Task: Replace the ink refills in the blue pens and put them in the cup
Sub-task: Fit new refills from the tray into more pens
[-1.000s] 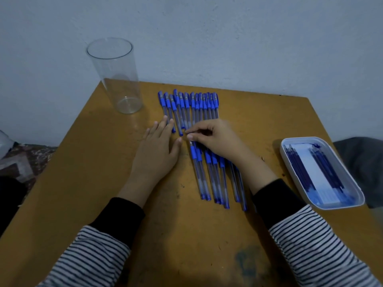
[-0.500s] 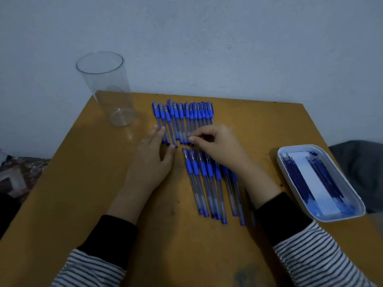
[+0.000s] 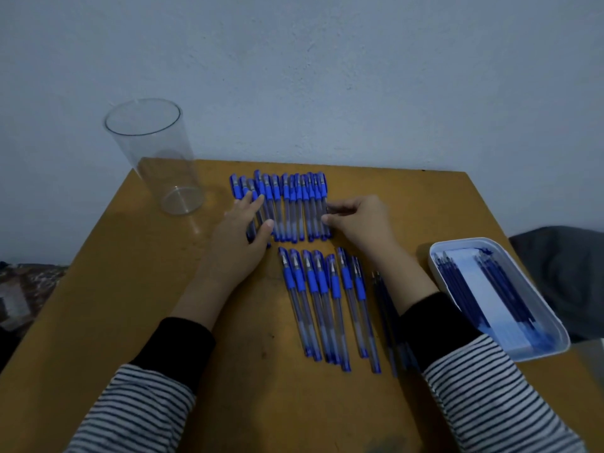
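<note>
Several blue pens lie in two rows on the wooden table (image 3: 114, 289): a far row (image 3: 294, 207) and a near row (image 3: 327, 305). My left hand (image 3: 242, 233) lies flat, fingers straight, over the left pens of the far row. My right hand (image 3: 359, 223) is at the right end of that row, where its curled index finger and thumb pinch the rightmost pen. A clear, empty plastic cup (image 3: 157, 158) stands upright at the far left corner. A few loose dark refills (image 3: 382, 299) lie beside my right forearm.
A white tray (image 3: 536, 308) holding several blue refills sits at the table's right edge. A grey wall rises right behind the table. A dark cloth (image 3: 562, 273) lies beyond the tray. Floor shows past the table's left edge.
My right hand has moved from the middle of the pens to the right end of the far row. My left hand has slid up onto that row's left pens. The view has tilted up.
</note>
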